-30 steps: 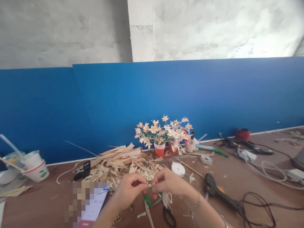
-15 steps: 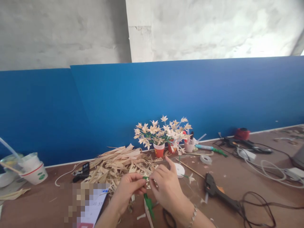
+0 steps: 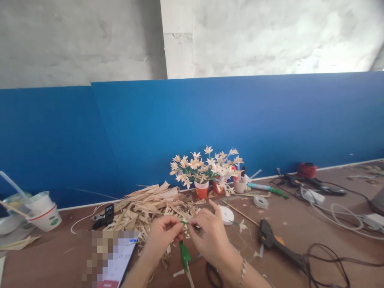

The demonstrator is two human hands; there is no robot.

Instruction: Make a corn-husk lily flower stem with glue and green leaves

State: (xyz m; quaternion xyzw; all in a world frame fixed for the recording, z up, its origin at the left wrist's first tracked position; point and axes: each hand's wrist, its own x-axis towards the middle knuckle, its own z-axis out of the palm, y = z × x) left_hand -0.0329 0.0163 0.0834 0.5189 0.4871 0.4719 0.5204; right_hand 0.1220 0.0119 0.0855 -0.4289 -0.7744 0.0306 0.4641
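Close together above the table, both hands are closed in pinches. My left hand [image 3: 165, 236] grips a thin green strip [image 3: 183, 222] between thumb and fingertips. My right hand [image 3: 208, 232] pinches at the strip's other end, its index finger raised; what lies inside that pinch is mostly hidden. Below the fingers hangs a wider green piece [image 3: 185, 254], with a pale stalk [image 3: 190, 277] running down from it. Beyond the hands, cream-coloured artificial flowers [image 3: 195, 164] stand in a red and white cup [image 3: 201, 190].
A heap of dried husks [image 3: 150, 204] lies behind my left hand, a phone [image 3: 118, 256] left of my wrist. To the right are a glue gun [image 3: 270, 236] with its cord, a white disc [image 3: 226, 215] and a tape roll [image 3: 261, 201]. Paper cups [image 3: 48, 218] stand far left.
The hanging green piece has swung slightly left and tilted with its stalk. Both hands stay almost in place, their pinched fingertips shifted a little.
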